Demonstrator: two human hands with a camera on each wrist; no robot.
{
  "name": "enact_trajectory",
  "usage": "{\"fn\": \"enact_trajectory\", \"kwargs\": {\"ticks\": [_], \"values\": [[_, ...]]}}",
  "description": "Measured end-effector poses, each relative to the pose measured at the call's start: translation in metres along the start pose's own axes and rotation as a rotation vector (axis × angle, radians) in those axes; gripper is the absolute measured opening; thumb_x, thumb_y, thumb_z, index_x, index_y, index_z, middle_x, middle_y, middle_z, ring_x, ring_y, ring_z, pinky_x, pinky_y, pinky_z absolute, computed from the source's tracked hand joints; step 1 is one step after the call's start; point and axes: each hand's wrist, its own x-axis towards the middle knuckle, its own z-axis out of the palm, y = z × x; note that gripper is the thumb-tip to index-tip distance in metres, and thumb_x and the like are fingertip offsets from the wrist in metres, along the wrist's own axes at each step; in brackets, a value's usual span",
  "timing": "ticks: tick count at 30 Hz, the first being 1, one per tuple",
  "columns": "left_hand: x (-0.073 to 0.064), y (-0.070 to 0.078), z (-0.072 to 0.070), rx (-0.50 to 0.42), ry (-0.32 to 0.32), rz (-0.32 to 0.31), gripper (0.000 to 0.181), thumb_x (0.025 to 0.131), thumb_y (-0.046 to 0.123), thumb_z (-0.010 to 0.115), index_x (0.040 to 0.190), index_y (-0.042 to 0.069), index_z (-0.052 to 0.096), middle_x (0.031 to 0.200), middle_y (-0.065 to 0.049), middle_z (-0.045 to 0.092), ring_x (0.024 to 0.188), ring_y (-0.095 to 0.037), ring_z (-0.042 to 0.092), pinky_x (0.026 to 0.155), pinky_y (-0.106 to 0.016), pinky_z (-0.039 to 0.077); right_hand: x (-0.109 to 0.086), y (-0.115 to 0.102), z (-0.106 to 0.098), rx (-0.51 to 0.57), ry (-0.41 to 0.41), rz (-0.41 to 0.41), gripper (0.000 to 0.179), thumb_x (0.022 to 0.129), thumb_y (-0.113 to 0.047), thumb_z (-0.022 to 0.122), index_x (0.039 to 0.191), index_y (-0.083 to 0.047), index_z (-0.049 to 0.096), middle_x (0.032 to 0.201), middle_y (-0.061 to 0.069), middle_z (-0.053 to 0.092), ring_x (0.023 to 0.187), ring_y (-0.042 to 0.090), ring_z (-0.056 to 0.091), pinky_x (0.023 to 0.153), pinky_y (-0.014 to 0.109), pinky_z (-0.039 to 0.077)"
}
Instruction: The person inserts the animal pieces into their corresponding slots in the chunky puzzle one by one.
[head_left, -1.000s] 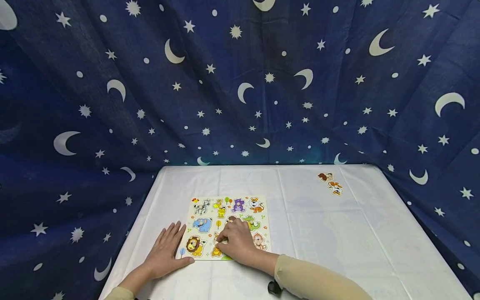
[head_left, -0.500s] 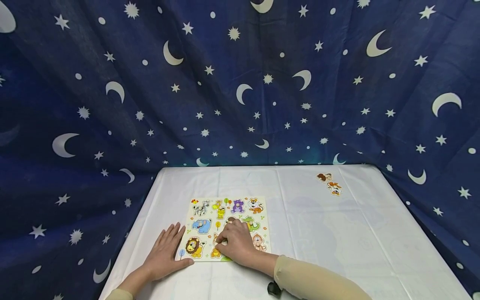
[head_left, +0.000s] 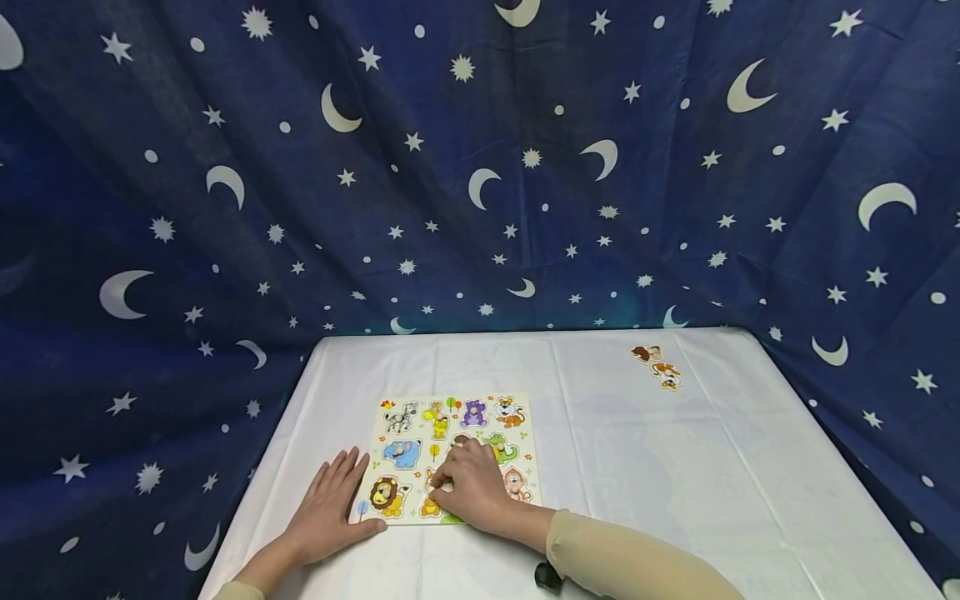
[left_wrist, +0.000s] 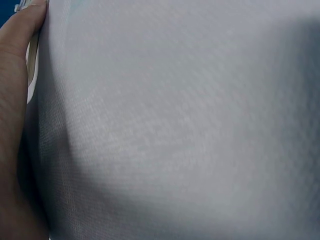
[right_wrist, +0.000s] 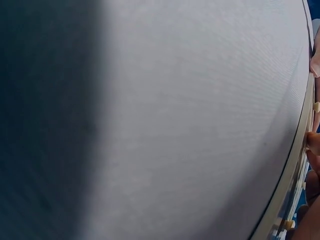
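Note:
A pegged animal puzzle board (head_left: 420,523) lies on the white table. Zebra, giraffe, purple animal, tiger, elephant, crocodile, lion and monkey pictures show on it. Over its lower middle, my right hand (head_left: 474,490) pinches an orange animal puzzle piece (head_left: 430,507) with thumb and curled fingers; the hand hides part of that piece and the pictures beneath. My left hand (head_left: 327,507) rests flat with spread fingers by the board's left edge, thumb at the near left corner. In the right wrist view, small knobs (right_wrist: 289,224) stand up from the board, seen edge-on.
Two loose animal pieces lie at the far right of the table: a brown one (head_left: 647,354) and an orange and white one (head_left: 666,376). A small black object (head_left: 548,577) sits beside the right sleeve. A dark blue curtain (head_left: 450,208) with moons and stars hangs behind the table.
The head view has shifted slightly. Both hands, the board and the loose pieces keep their places relative to one another.

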Motion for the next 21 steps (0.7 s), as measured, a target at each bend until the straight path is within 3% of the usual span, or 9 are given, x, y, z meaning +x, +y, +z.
{"fn": "enact_trajectory", "kwargs": {"ticks": [8,21], "values": [[0.0004,0.0016,-0.0009,-0.006,-0.009,-0.01,0.115,0.079,0.076,0.069,0.161,0.005,0.031,0.166,-0.018,0.026,0.153,-0.041,0.017,0.123,-0.058,0.01,0.0002,0.0005,0.0006,0.012,-0.041,0.029,0.006,0.08,-0.04,0.083,0.08,-0.037,0.077,0.079,-0.023,0.052,0.089,0.005,0.047,0.088,0.033,0.041],[0.0005,0.0009,-0.0002,-0.006,-0.01,-0.012,0.115,0.078,0.076,0.069,0.161,0.007,0.031,0.166,-0.018,0.026,0.153,-0.041,0.017,0.123,-0.058,0.011,0.0001,0.001,-0.0002,0.001,-0.03,0.019,0.006,0.08,-0.039,0.083,0.08,-0.037,0.077,0.078,-0.023,0.052,0.089,0.006,0.047,0.087,0.033,0.041]]}}
